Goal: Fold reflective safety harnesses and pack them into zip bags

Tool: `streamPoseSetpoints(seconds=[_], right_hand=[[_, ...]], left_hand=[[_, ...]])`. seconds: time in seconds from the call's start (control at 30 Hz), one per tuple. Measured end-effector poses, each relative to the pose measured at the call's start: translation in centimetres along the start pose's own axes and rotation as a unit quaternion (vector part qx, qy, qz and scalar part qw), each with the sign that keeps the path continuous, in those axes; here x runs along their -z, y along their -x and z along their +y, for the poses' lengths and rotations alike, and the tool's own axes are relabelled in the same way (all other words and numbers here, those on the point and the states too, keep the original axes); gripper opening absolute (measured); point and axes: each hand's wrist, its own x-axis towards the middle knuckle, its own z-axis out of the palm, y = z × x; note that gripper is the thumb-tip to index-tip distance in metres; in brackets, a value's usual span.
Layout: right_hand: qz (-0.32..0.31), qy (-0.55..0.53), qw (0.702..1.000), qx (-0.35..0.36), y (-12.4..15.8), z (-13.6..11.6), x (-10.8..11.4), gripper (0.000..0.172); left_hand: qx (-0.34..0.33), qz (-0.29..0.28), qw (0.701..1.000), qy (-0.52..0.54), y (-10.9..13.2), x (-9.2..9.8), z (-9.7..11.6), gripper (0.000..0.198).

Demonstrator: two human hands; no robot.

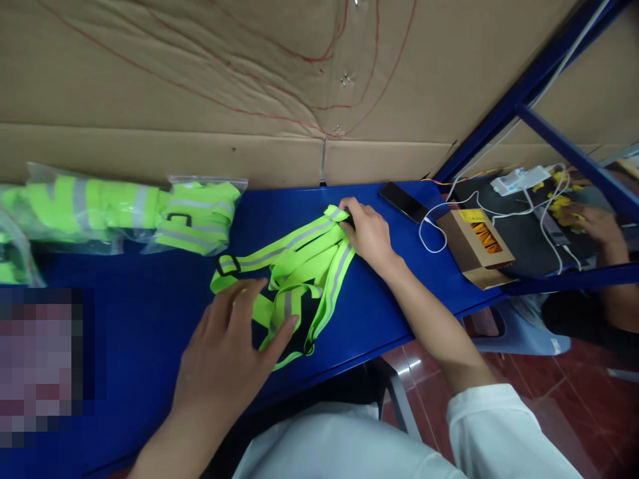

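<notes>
A neon yellow-green reflective strap harness (299, 239) with grey stripes and black buckles lies loosely bunched on the blue table (150, 319). My right hand (368, 234) pinches its far right end, where the straps come together. Over the near left part of the harness is my left hand (227, 332), thumb and fingers spread apart with nothing gripped. Whether its fingertips touch the straps, I cannot tell. A black slide buckle (229, 265) sits on the strap just beyond the left fingers.
Clear bags of folded yellow-green straps (200, 216) lie at the back left. A black phone (403, 202), white cable and open cardboard box (474, 243) with orange packets are to the right. Beyond the blue frame, another person's hand (599, 226) is among yellow pieces.
</notes>
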Motion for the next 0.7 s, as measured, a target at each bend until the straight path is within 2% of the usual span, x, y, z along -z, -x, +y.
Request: streamPoseSetpoints(seconds=[0.07, 0.13, 0.17, 0.2, 0.27, 0.37, 0.43, 0.5, 0.6, 0.7], right_hand=[[-0.002, 0.0, 1.0, -0.001, 0.0, 0.0, 0.0, 0.026], [-0.003, 0.001, 1.0, -0.003, 0.0, 0.0, 0.0, 0.026], [-0.004, 0.001, 1.0, -0.003, 0.0, 0.0, 0.0, 0.025], [-0.005, 0.001, 1.0, -0.004, -0.1, 0.0, 0.0, 0.025], [-0.006, -0.001, 1.0, -0.004, -0.1, 0.0, 0.0, 0.025], [-0.007, -0.003, 1.0, -0.006, -0.1, 0.1, -0.1, 0.026], [-0.006, -0.005, 1.0, -0.007, 0.0, 0.1, -0.1, 0.026], [-0.002, -0.009, 1.0, -0.007, 0.0, 0.1, -0.1, 0.026], [0.005, -0.014, 1.0, -0.003, 0.0, 0.2, -0.2, 0.027], [0.008, -0.019, 1.0, 0.002, 0.0, 0.2, -0.2, 0.028]], left_hand=[[0.047, -0.049, 0.998, -0.016, -0.3, -0.7, 0.0, 0.052], [0.034, -0.102, 0.994, 0.017, -0.1, -1.1, -0.3, 0.033], [0.028, -0.111, 0.993, 0.039, 0.2, -1.1, -0.5, 0.023], [0.025, -0.107, 0.992, 0.055, 0.5, -0.9, -0.7, 0.018], [0.025, -0.064, 0.996, 0.06, 1.2, -0.2, -1.1, 0.016], [0.023, -0.016, 1.0, -0.001, 1.9, 1.3, -1.5, 0.028], [0.052, -0.038, 0.996, -0.055, 2.0, 2.1, -1.7, 0.041], [0.09, -0.085, 0.987, -0.106, 2.1, 2.5, -2.2, 0.044], [0.084, -0.12, 0.979, -0.14, 2.3, 2.5, -3.4, 0.029], [0.056, -0.13, 0.988, -0.067, 3.0, 2.1, -4.5, 0.022]])
